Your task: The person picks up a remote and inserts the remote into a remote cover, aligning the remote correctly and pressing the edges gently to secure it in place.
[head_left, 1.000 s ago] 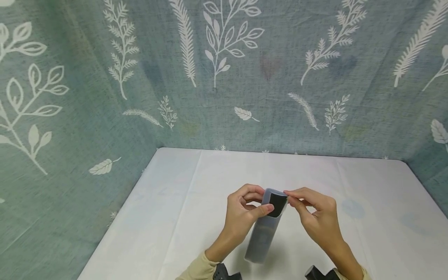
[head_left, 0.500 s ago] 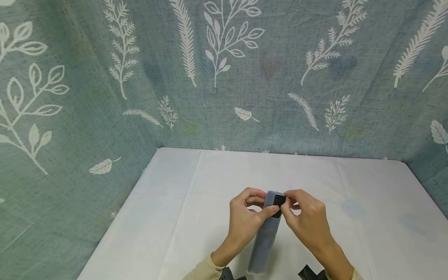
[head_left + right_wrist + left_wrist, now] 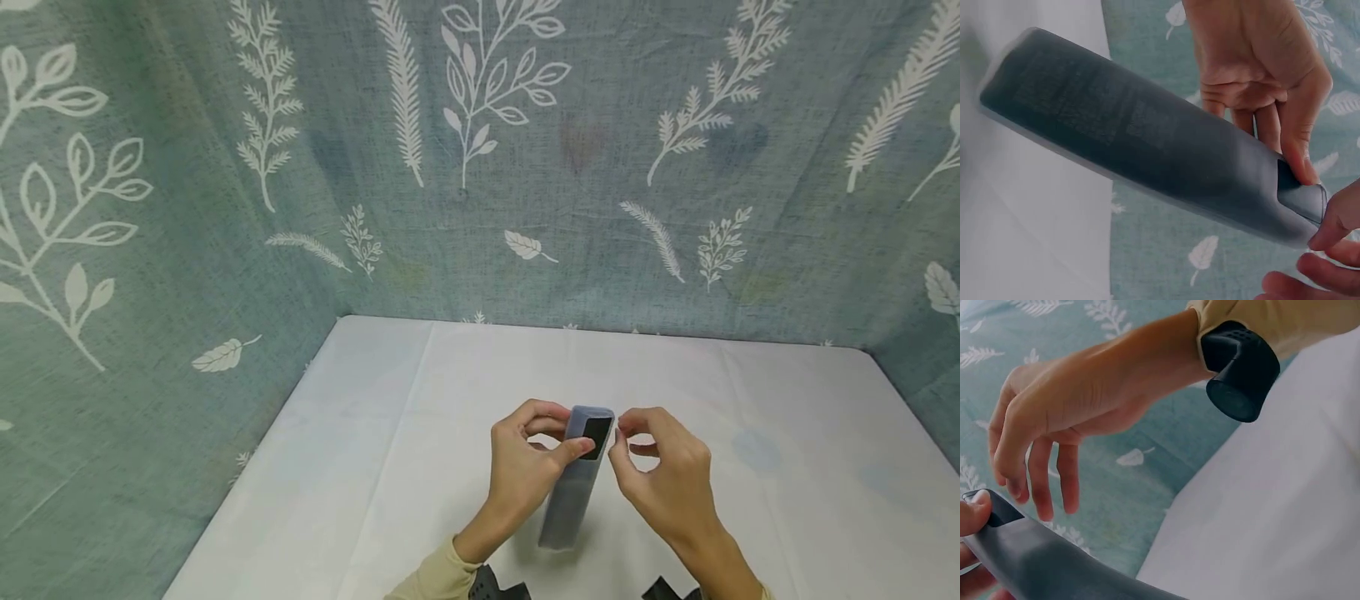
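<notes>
A long, slim grey case (image 3: 572, 500) with a black panel (image 3: 597, 433) near its upper end slants over the table. My left hand (image 3: 521, 467) grips its upper part, thumb on the panel and fingers behind. My right hand (image 3: 667, 462) is at the far-right corner, thumb and forefinger tips close together and bent right beside the edge. In the right wrist view, small print covers the underside of the case (image 3: 1116, 119), and the right thumb (image 3: 1338, 219) lies at its corner. The left wrist view shows the right hand (image 3: 1079, 403) with fingers hanging above the panel end.
The case is over a white-covered table (image 3: 390, 450). Teal cloth (image 3: 480, 158) with white leaf prints hangs behind and at the sides. Black camera mounts (image 3: 495, 587) sit on both wrists.
The right hand pinched the case's upper right corner, shifted inward onto the panel's edge, then drew slightly back to the right. The left hand has kept its grip while the case's tilt changed a little.
</notes>
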### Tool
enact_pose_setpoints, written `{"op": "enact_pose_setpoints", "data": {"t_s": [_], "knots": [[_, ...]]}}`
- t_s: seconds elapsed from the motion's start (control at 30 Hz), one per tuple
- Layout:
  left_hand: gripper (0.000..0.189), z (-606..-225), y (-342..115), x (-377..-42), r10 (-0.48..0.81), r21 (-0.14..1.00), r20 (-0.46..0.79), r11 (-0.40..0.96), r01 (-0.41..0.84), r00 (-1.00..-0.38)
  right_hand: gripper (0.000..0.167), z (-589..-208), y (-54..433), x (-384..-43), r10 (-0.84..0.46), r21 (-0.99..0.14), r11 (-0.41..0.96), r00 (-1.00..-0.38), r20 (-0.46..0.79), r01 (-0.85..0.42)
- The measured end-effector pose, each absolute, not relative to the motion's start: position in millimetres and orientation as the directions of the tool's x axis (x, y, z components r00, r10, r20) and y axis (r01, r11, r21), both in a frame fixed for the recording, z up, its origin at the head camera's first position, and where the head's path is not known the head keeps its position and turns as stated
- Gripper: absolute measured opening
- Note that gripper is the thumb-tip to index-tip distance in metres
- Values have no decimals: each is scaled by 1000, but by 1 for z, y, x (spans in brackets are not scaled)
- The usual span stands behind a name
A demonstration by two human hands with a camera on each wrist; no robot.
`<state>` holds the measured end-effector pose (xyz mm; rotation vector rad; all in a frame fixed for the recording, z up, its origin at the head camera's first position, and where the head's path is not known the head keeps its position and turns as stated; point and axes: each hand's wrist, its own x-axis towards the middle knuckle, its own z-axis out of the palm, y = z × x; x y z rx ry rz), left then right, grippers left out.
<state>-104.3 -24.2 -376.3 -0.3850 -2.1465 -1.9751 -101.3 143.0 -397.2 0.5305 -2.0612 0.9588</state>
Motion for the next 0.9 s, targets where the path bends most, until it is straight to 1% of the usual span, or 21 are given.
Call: {"op": "enact_pose_setpoints", "data": {"t_s": [0.07, 0.13, 0.23, 0.4, 0.47, 0.6, 0.7, 0.8, 0.87, 0.9], "knots": [[26, -378, -25, -105, 58, 935, 345, 70, 348, -937, 10, -397, 143, -101, -33, -474, 626, -629, 777, -619], [28, -386, -25, -107, 60, 923, 375, 72, 378, -925, 12, -395, 143, -102, -35, -477, 621, -630, 776, -622], [29, -400, -25, -112, 59, 900, 424, 82, 428, -904, 15, -391, 143, -101, -46, -503, 613, -663, 747, -609], [30, -399, -24, -109, 66, 884, 446, 124, 451, -892, 16, -385, 143, -98, -44, -537, 645, -728, 684, -544], [31, -397, -24, -108, 65, 881, 451, 130, 456, -890, 15, -384, 142, -98, -38, -533, 666, -738, 674, -521], [30, -383, -21, -101, 64, 859, 491, 129, 495, -869, 16, -384, 138, -99, -15, -511, 698, -723, 690, -502], [27, -373, -19, -97, 53, 849, 512, 125, 514, -858, 18, -385, 135, -101, 12, -495, 710, -693, 721, -502], [27, -370, -19, -98, 47, 854, 507, 112, 508, -861, 19, -387, 133, -101, 40, -493, 698, -659, 751, -520], [27, -370, -20, -101, 62, 865, 490, 84, 494, -869, 20, -387, 133, -101, 52, -523, 659, -661, 749, -540], [28, -370, -22, -102, 72, 874, 477, 69, 482, -876, 20, -387, 134, -100, 54, -551, 628, -675, 735, -550]]}}
